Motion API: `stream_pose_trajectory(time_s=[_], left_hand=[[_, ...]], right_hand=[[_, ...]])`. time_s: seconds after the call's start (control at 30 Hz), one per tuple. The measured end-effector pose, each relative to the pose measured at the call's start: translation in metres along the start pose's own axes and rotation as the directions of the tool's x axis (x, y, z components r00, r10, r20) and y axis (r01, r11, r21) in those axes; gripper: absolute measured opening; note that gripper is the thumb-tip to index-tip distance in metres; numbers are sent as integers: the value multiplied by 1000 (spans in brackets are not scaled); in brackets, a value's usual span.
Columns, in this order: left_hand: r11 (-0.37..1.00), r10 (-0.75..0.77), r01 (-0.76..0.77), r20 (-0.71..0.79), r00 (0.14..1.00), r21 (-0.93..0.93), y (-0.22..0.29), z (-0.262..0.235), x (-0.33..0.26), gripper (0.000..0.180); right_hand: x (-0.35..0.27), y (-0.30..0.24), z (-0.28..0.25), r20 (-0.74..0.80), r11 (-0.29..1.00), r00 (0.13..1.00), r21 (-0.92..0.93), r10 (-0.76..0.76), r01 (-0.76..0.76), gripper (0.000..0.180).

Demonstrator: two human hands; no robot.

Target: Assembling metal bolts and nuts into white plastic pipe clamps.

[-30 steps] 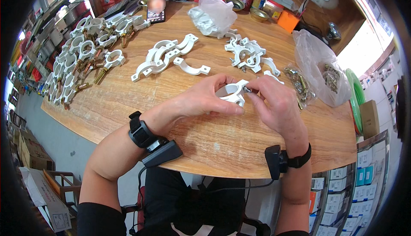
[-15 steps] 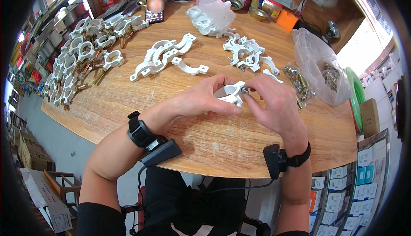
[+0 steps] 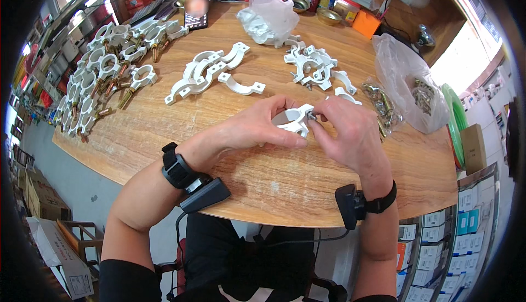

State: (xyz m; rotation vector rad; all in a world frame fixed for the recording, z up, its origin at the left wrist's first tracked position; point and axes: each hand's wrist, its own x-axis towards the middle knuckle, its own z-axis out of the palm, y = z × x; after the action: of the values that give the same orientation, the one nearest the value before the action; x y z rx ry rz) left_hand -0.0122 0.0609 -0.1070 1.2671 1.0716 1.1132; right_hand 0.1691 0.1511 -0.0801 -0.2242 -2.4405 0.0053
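A white pipe clamp (image 3: 297,122) is held above the middle of the wooden table (image 3: 263,189). My left hand (image 3: 263,124) is closed around the ring of it, thumb along the near side. At the clamp's right end, my right hand (image 3: 350,132) pinches a small metal screw (image 3: 311,115) between thumb and fingertips. Just behind the hands lie loose white clamp halves (image 3: 241,84), some overlapping. To the right of these is a cluster of white clamps with screws (image 3: 312,66).
Many white clamps with brass-coloured bolts (image 3: 109,66) cover the left of the table. Plastic bags of metal fasteners (image 3: 383,104) and a larger clear bag (image 3: 408,77) lie at right. A white plastic bag (image 3: 268,20) and a phone (image 3: 196,11) are at the back.
The fingertips of my right hand have shifted slightly at the screw. My left hand keeps its hold on the clamp, and the rest looks the same.
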Motion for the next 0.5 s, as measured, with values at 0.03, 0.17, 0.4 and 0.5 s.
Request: stream_pose_trajectory(time_s=[0.03,0.17,0.4,0.5], left_hand=[[1000,0,0,-1,1000,-5,-1,0,0,56],[1000,10,-10,5,1000,-25,-3,0,1,57],[1000,13,-13,3,1000,-12,0,1,1,61],[996,-71,72,16,997,-48,3,1,-3,63]], right_hand=[[0,1,0,9,1000,1000,-12,0,0,12],[0,1,0,1,1000,1000,-2,-10,10,12],[0,0,-3,33,1000,999,-28,-9,9,13],[-1,0,-2,-13,1000,999,-4,-30,30,13]])
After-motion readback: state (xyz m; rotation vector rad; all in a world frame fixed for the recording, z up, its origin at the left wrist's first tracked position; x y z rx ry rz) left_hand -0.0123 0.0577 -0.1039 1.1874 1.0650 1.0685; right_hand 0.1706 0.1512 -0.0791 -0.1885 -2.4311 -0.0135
